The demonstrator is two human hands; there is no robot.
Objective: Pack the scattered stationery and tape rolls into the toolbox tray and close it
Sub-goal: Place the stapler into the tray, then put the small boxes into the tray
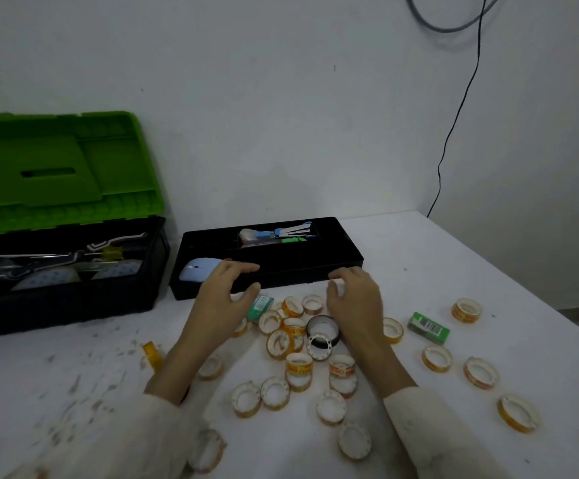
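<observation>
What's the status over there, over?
Left hand and right hand open, empty, by black plastic tray. Small yellowish tape rolls scattered on white table. Green-lidded toolbox open. Nothing blocking tray.

Table point(454, 257): fills the lower frame. On it, far left, toolbox point(67, 299), lid raised, tools point(56, 262) inside. Just right of it, centre frame, tray point(212, 236): staplers point(281, 235) in its rear compartment, rounded item point(195, 269) at its left end. Below the tray, centre to lower right, tape rolls point(298, 364) scattered; small box point(259, 307) among them, second box point(428, 328) further right. My left hand point(219, 299) and right hand point(355, 299) are at the tray's near edge.
</observation>
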